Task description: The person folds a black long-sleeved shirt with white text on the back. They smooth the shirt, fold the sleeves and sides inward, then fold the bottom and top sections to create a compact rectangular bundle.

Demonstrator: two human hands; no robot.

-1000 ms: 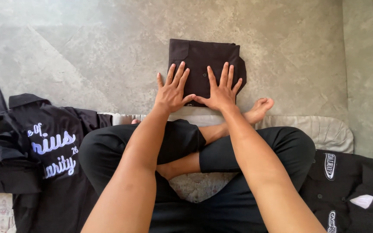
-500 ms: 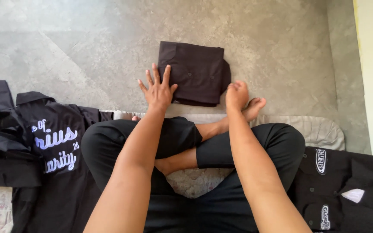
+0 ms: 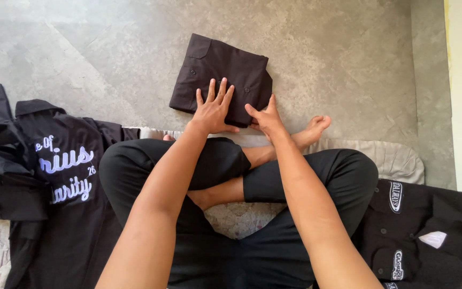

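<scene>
Grey mottled stone floor (image 3: 348, 64) under me, a pale wall to my right. My left hand (image 3: 213, 111) lies flat, fingers (image 3: 216, 92) spread open, pressing the near edge of the folded black shirt (image 3: 220, 75). My right hand (image 3: 266, 118) rests at the shirt's near right corner, fingers loosely open, pinching nothing I can make out. A second ago both palms sat flat on a squared bundle; now it lies turned at an angle and shifted left, so I judge the fold finished. A black lettered shirt (image 3: 65, 171) lies left, a patched black shirt (image 3: 418, 230) right.
</scene>
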